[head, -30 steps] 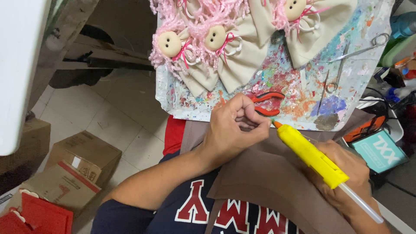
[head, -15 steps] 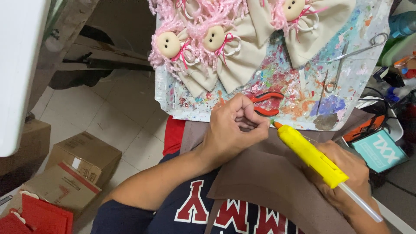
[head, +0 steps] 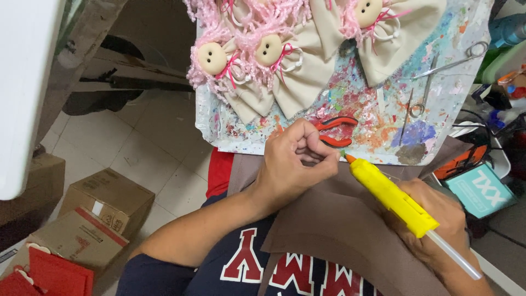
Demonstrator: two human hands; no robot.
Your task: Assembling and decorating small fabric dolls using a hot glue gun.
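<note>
My left hand [head: 296, 164] is curled into a loose fist over the upper edge of a brown fabric piece [head: 329, 230] on my lap, fingertips pinching something small that I cannot make out. My right hand [head: 438, 230] grips a yellow glue gun [head: 392, 197], whose orange tip almost touches the left fingertips. A clear glue stick [head: 455, 255] pokes out of the gun's back. Just beyond the left hand, red-handled pliers [head: 335, 131] lie on a paint-splattered board [head: 383, 118].
Several cloth dolls [head: 263, 71] with pink yarn hair and button faces lie on the board's far side, with metal scissors [head: 438, 71] to the right. A teal box [head: 482, 189] sits at right. Cardboard boxes [head: 104, 197] stand on the tiled floor at left.
</note>
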